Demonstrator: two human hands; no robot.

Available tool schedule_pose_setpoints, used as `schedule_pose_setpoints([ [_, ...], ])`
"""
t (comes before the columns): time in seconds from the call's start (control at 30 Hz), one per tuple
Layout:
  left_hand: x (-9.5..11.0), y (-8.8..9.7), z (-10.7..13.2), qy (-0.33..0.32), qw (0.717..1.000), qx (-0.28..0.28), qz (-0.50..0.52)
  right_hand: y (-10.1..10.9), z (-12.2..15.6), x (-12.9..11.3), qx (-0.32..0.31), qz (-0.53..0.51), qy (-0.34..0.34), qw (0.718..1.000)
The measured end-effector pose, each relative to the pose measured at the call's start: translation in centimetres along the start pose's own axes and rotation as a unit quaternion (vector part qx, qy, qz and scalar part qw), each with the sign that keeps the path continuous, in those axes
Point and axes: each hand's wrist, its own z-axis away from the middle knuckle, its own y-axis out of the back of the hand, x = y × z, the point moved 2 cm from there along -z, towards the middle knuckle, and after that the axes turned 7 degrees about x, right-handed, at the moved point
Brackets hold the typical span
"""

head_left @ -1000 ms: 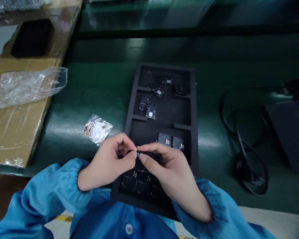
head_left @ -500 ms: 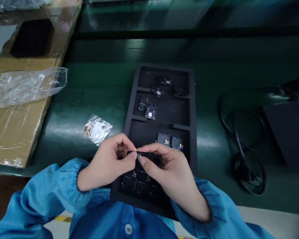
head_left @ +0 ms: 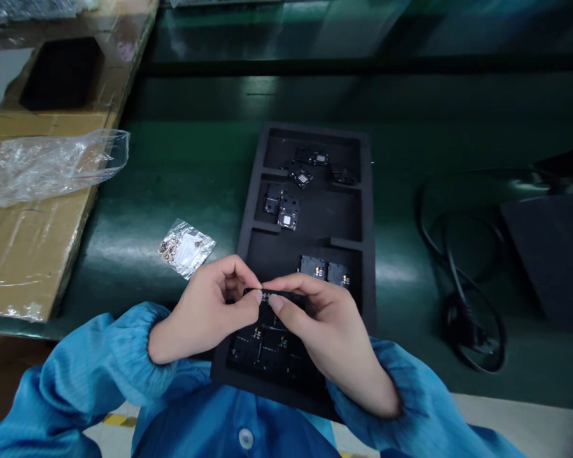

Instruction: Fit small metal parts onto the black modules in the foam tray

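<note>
Above the near part of a black foam tray (head_left: 370, 222), my two hands meet fingertip to fingertip. My left hand (head_left: 213, 310) pinches the left end of a small black plastic part (head_left: 266, 296) with tiny metal contacts. On the same part, the thumb and forefinger of my right hand (head_left: 327, 324) are closed; they cover much of it. Below my hands, several black parts with gold contacts (head_left: 258, 343) lie in the nearest compartment. Two similar parts (head_left: 337, 273) rest just beyond my right hand. Farther up the tray are loose black modules, one with a white square (head_left: 287, 219).
Left of the tray lies a small clear bag of tiny metal pieces (head_left: 186, 247). Cardboard (head_left: 38, 254) at the left carries a plastic bag (head_left: 62, 162) and a black block (head_left: 62, 73). A black cable (head_left: 451, 261) and a dark box (head_left: 554, 248) are at the right.
My right thumb has shifted slightly right along the small black part, showing more of its metal contacts. The left hand keeps its pinch.
</note>
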Motion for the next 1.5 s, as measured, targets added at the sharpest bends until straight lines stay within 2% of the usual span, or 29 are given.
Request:
schedule_pose_setpoints([
  [0.33, 0.0, -0.2, 0.0, -0.011, 1.000, 0.003, -0.013, -0.1, -0.1, -0.5, 0.025, 0.044, 0.002, 0.999],
  [0.57, 0.5, 0.0, 0.1, -0.031, 0.999, 0.004, -0.028, -0.1, 0.0, -0.9, 0.029, 0.039, 0.022, 0.999],
  [0.73, 1.6, 0.2, 0.1, -0.090, 0.995, -0.009, -0.043, 0.9, -0.7, -1.8, -0.028, 0.044, 0.031, 0.998],
  [0.87, 2.3, 0.2, -0.3, -0.148, 0.985, -0.023, -0.081, 2.0, -1.0, -2.5, -0.024, 0.120, 0.061, 0.991],
  [1.07, 2.1, 0.4, -0.8, -0.133, 0.984, -0.074, -0.093, 2.6, -0.9, -2.1, -0.008, 0.129, 0.095, 0.987],
  [1.23, 1.5, 0.2, -1.0, -0.139, 0.980, -0.068, -0.124, 2.7, -0.6, -1.2, 0.033, 0.143, 0.111, 0.983],
  [1.5, 1.2, -0.1, -0.9, -0.117, 0.983, -0.040, -0.136, 2.4, -0.8, -0.1, 0.010, 0.126, 0.116, 0.985],
])
